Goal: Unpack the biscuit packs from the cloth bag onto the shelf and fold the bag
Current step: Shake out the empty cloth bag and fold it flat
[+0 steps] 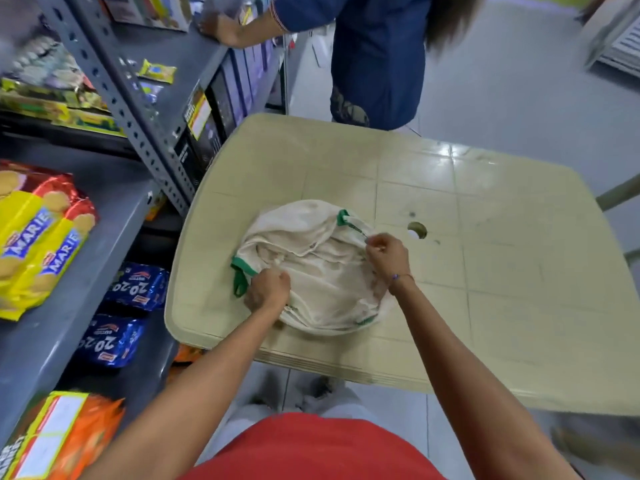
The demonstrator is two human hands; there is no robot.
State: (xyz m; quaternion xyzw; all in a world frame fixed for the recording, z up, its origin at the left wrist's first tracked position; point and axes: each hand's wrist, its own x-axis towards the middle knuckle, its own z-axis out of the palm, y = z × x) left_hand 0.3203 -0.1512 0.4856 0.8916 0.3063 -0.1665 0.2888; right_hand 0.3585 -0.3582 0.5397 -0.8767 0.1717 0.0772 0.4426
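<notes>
A cream cloth bag [311,265] with green trim lies crumpled and flat on the beige plastic table [485,271]. My left hand [268,289] grips the bag's near left edge beside a green handle. My right hand [384,256] pinches the bag's right side by its other green-trimmed handle. Yellow and red Marie biscuit packs [38,233] lie on the grey shelf [86,306] at the left. I cannot tell whether anything is inside the bag.
Blue 20-20 biscuit packs [136,285] sit on a lower shelf, an orange pack [65,441] below them. A slotted grey upright [138,126] stands by the table's left corner. A person in blue [377,53] stands beyond the table, a hand on the upper shelf.
</notes>
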